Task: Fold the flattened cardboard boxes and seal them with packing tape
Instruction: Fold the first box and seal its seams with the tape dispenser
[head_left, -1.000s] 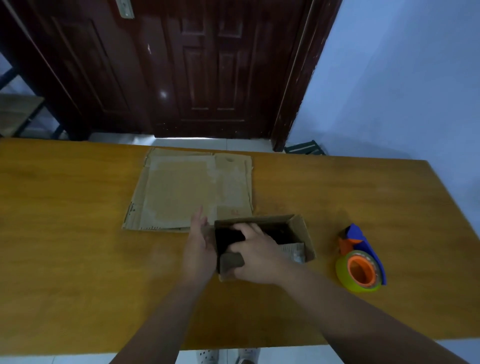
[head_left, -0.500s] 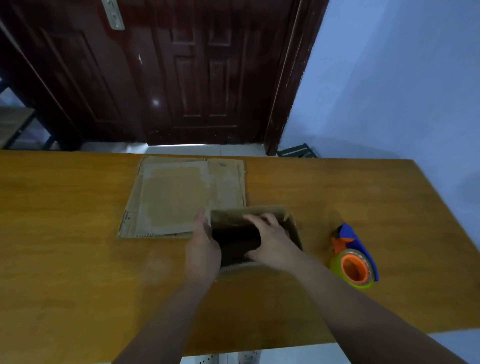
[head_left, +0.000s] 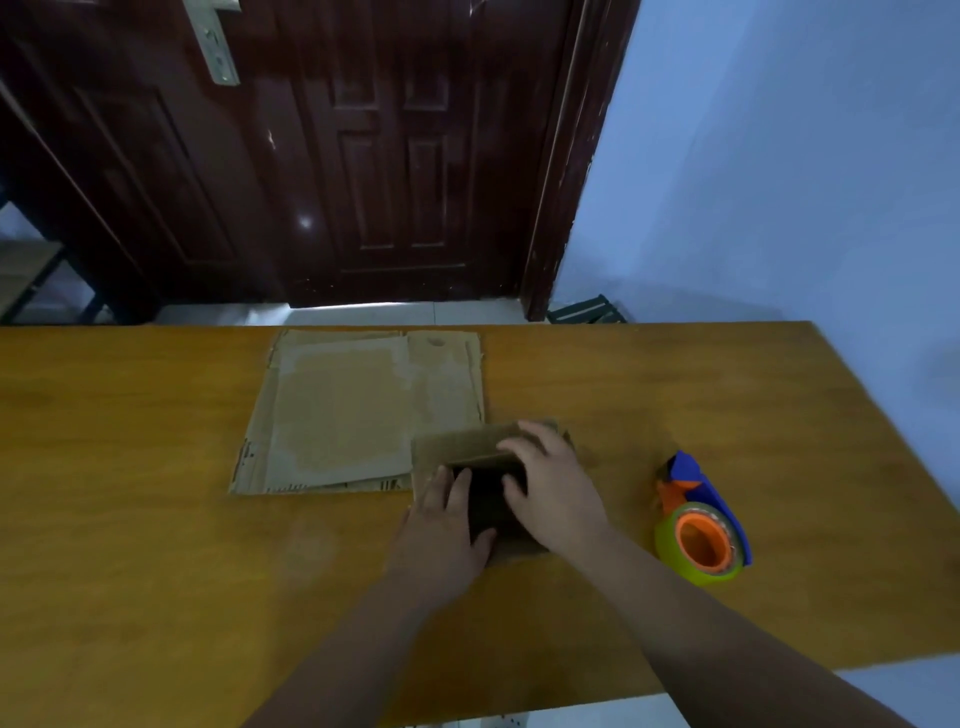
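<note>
Small brown box (head_left: 457, 447) just beside flat cardboard stack (head_left: 353, 410); tape dispenser (head_left: 701, 535) nearby.

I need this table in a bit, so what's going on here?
A person is folding a small cardboard box on the wooden table. The left hand rests on its near left side; the right hand lies over the far flap, above the dark opening. Some flattened cardboard lies just behind it to the left. The tape dispenser sits untouched on the right, so the top is not taped yet.
</note>
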